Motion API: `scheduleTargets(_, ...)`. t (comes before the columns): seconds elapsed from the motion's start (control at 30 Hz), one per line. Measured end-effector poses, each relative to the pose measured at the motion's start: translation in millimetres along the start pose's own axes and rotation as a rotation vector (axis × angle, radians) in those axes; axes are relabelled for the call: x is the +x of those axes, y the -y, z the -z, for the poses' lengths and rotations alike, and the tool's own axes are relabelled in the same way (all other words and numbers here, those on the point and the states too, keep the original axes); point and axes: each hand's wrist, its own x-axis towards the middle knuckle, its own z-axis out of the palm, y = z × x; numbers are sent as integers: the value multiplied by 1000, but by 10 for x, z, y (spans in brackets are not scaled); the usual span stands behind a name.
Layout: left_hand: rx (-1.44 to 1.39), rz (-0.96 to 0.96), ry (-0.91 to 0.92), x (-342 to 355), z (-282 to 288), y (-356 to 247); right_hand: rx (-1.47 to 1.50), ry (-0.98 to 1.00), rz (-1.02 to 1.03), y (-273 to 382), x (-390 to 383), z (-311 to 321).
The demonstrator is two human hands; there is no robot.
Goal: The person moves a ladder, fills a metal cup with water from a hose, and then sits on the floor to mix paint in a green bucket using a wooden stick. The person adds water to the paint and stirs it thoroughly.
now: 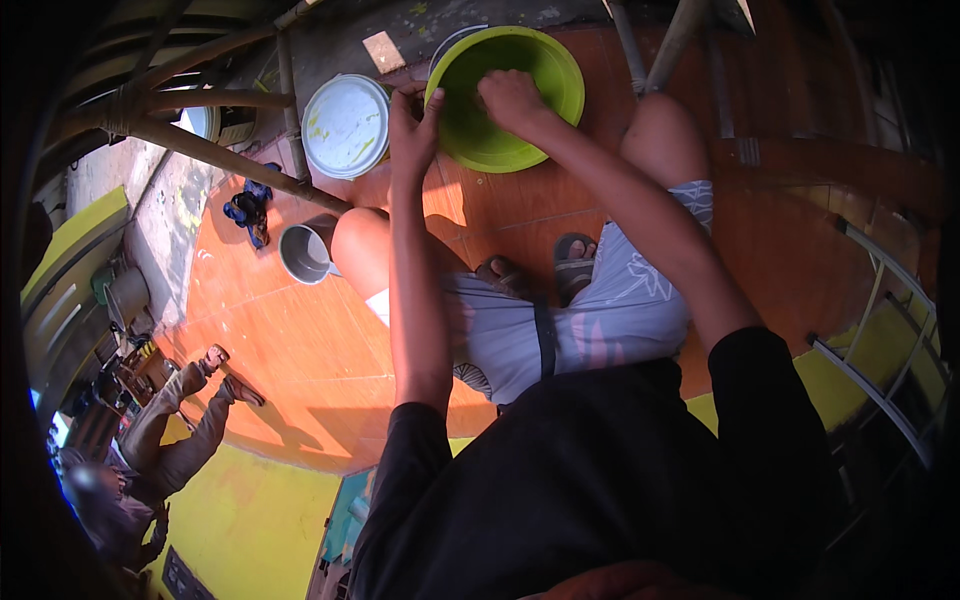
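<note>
A wide lime-green basin (560, 75) stands on the orange tiled floor in front of my knees. My left hand (412, 125) is at its left rim, with the thumb against the edge and the fingers bent round that side. Over the inside of the basin, my right hand (510, 100) is closed with its knuckles up. Whatever its fingers hold, if anything, is hidden beneath the hand. The basin's visible inner wall is shaded green.
A bucket with a pale, yellow-spotted lid (346, 125) stands left of the basin. Nearer are a grey pot (305, 252) and dark blue sandals (250, 207). Bamboo poles (215, 152) cross the upper left. Another person (165, 440) sits at lower left; a metal rack (880, 340) stands right.
</note>
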Motion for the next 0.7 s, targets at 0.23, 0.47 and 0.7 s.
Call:
scheduleTargets(0.23,-183,101,97,-52,141,-31,131,-41,-147,-30,11,103)
scheduleTargets(0.47,-276,261,111,-102,153,-11,193,-45,-126,2,53,36)
scheduleTargets(0.7,-672,390,143,-30,213,106,179,-85,-87,30,255,-224)
